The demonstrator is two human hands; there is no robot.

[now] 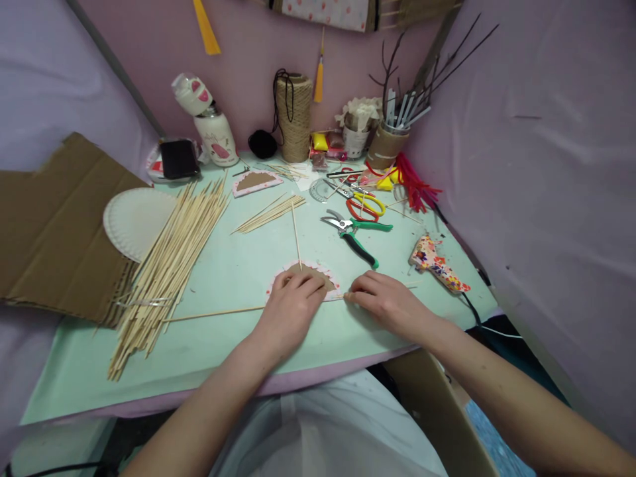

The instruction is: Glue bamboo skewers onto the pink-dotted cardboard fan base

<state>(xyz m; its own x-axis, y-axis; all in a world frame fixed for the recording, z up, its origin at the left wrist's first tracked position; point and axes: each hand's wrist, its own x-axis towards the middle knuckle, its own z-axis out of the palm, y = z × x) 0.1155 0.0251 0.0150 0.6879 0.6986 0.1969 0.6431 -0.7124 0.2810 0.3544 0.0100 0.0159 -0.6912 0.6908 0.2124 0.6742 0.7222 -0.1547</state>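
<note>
My left hand (291,310) lies palm down on a half-round brown card piece with a pink scalloped edge (328,275), fingers curled onto it. My right hand (385,303) rests just right of that piece, fingertips pinched on the end of a long thin bamboo stick (213,314) that runs left along the table under my left hand. Another stick (296,235) stands out from the top of the card piece, pointing away from me.
A big heap of bamboo sticks (169,258) lies at the left beside a paper plate (134,222) and cardboard (50,232). Green-handled cutters (355,232), scissors (365,205), a patterned glue gun (437,264), a twine spool (294,119) and a cup of tools (390,142) stand beyond.
</note>
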